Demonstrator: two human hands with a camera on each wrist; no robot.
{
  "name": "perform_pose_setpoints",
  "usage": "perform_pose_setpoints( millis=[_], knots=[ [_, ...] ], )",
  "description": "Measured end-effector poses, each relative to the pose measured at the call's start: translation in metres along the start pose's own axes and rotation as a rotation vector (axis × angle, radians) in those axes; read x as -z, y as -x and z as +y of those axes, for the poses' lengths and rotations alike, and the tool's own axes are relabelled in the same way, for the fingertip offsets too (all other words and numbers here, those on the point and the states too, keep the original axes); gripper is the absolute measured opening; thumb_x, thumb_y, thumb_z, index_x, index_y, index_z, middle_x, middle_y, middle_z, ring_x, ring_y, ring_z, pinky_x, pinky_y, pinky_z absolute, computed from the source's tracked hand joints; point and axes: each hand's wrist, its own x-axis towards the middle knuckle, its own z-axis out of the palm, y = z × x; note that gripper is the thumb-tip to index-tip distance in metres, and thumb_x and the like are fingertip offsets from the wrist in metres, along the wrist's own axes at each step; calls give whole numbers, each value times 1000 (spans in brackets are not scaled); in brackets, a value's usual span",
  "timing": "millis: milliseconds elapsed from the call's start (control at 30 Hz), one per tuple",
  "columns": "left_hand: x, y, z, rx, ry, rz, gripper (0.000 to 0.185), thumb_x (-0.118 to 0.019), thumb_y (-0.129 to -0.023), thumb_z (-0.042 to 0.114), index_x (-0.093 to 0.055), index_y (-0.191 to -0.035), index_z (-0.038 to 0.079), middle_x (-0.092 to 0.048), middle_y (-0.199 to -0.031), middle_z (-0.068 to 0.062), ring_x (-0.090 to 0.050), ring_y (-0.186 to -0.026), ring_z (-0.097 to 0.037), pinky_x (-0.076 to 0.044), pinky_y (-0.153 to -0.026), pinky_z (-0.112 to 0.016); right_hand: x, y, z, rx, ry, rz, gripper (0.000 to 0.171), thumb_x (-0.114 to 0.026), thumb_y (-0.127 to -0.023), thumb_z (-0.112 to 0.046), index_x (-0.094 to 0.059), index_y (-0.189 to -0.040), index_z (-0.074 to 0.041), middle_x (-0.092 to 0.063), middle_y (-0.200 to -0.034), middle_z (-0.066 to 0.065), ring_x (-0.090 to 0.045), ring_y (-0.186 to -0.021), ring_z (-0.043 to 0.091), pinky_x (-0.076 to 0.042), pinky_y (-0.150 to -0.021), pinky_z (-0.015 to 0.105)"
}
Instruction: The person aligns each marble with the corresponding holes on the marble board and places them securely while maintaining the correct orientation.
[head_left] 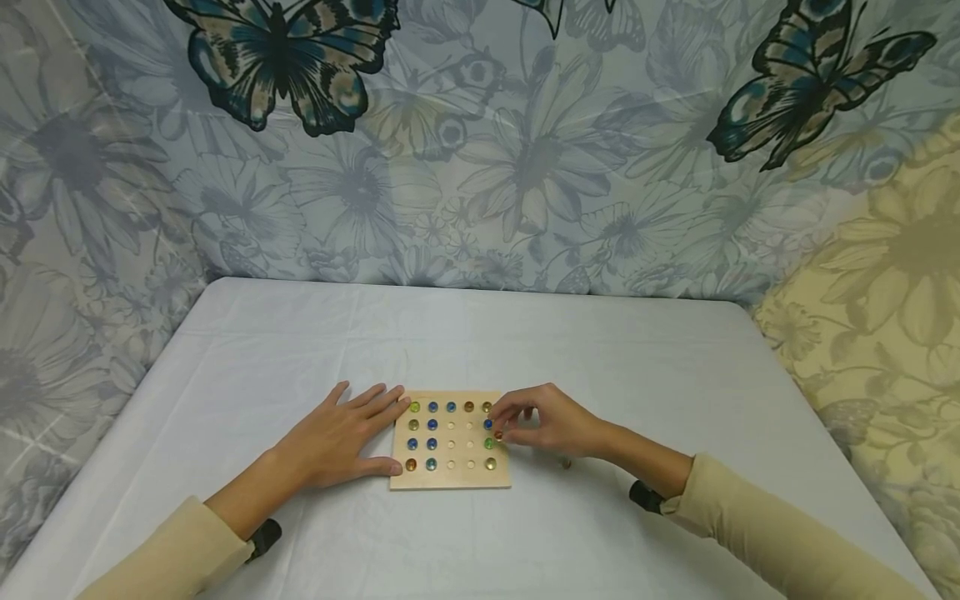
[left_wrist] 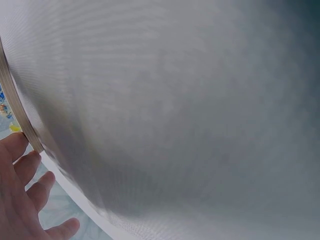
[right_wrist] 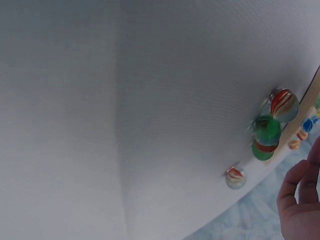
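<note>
"Right hand (head_left: 551, 421): one, thumb and fingers drawn narrow, apparently pinching a reddish round glass marble (head_left: 498, 435), at three o'clock on a pale wooden flat board (head_left: 450, 481)."

"Board's contents?"

"Assorted coloured glass marbles (head_left: 432, 425), seated; shallow round bare hollows (head_left: 451, 444), from centre towards six o'clock."

"Left hand (head_left: 341, 442)?"

"One, at nine o'clock, fingers spread, tips at the board's edge. Possible fault: uneven pressure there might tilt the board and unseat marbles."

"Further hazards?"

"Smooth glass could slip the pinch and roll away. Lowered knuckles could dislodge the round blue glass marble (head_left: 488, 424) in the three o'clock column. Also loose on the white cloth (head_left: 600, 342): striped clear glass marble (right_wrist: 236, 177), lying apart, and green glass marble (right_wrist: 266, 129), near the board's edge. A careless sweep might scatter both."
</note>
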Motion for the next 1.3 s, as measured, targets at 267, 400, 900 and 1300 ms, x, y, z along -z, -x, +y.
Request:
perform_pose_setpoints(
  millis=[267,400,900,1300],
  knots=[
    [0,0,0,5,1,-7,91,-40,-88,79,-38,-155,18,-35,-159,-4,-33,-146,-29,-25,-111,-67,-8,-8,-5,24,6,-21,23,-76,-88,-4,-72,-110,-8,-75,-97,-8,-64,-84,5,-52,-75,35],
    [1,0,0,7,-2,-12,91,-40,-88,80,-38,-155,18,-35,-159,-4,-34,-145,-29,-25,-112,-66,-12,-10,-8,30,4,-37,23,-76,-87,-3,-72,-109,-8,-75,-97,-9,-65,-84,4,-52,-76,34],
    [1,0,0,6,-4,-6,91,-39,-88,80,-38,-155,18,-35,-159,-4,-34,-145,-29,-25,-111,-66,-30,-20,-17,-37,-68,-140,26,-74,-87,0,-71,-112,-6,-74,-97,-6,-67,-89,2,-54,-80,24],
    [0,0,0,13,12,-11,91,-39,-88,80,-38,-156,19,-35,-159,-4,-33,-146,-29,-23,-112,-66,-34,-22,-17,10,12,-135,25,-75,-87,-2,-72,-111,-9,-73,-99,-8,-64,-87,-1,-54,-80,21]
  ],
)
